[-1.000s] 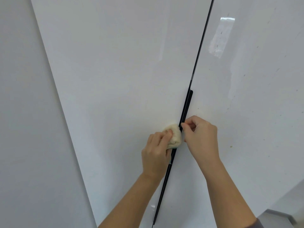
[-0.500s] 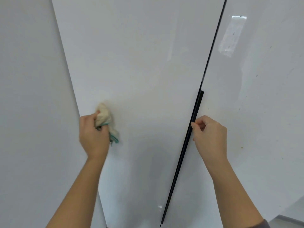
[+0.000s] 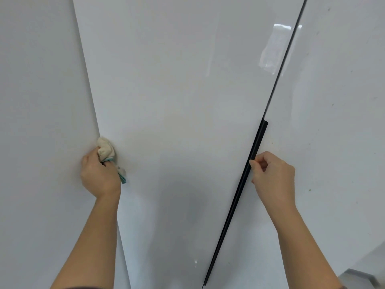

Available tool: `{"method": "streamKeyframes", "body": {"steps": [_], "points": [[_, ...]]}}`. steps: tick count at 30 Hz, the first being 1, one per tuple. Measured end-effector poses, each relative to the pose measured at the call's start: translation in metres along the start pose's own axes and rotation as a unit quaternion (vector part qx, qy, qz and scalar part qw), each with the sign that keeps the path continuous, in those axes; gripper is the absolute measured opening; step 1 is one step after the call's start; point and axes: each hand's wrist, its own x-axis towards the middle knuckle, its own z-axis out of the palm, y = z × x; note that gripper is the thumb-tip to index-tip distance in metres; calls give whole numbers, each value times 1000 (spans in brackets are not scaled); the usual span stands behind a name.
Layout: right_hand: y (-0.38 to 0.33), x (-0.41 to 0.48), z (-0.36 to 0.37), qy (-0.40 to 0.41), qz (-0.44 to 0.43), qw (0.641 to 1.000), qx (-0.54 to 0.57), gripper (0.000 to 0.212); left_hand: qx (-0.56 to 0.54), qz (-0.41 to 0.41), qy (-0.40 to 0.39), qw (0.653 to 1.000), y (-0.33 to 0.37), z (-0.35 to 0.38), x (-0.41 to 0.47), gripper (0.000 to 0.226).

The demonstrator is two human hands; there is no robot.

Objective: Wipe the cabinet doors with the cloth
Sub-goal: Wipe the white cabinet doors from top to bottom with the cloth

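Two glossy white cabinet doors fill the view: the left door (image 3: 177,101) and the right door (image 3: 333,122), parted by a thin dark gap. My left hand (image 3: 99,176) grips a bunched cream cloth (image 3: 106,150) with a teal edge and presses it against the left door at its left edge. My right hand (image 3: 270,176) has its fingers curled round the long black handle strip (image 3: 257,142) on the inner edge of the right door.
A plain white panel (image 3: 41,122) lies left of the left door. The right door carries small dark specks and a yellowish spot (image 3: 309,190). A grey surface (image 3: 362,278) shows at the bottom right corner.
My left hand swept the cloth from the handle gap leftward across the left door to its left edge. My right hand stayed on the handle strip.
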Motion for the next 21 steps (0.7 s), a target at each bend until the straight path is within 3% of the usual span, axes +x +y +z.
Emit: {"method": "streamKeyframes", "body": {"steps": [6,11,17,21], "points": [[-1,-1,2,8,1,1000,3,14,-75,-26,2,997,10,6,-1,29],[-1,-2,3,14,5,1000,9,13,-117,91,-6,989,61,4,-21,39],[-1,-3,4,20,9,1000,13,12,-125,121,-48,983,58,5,-50,48],[-1,-2,5,21,9,1000,16,13,-140,244,-9,960,92,5,-43,46]]}}
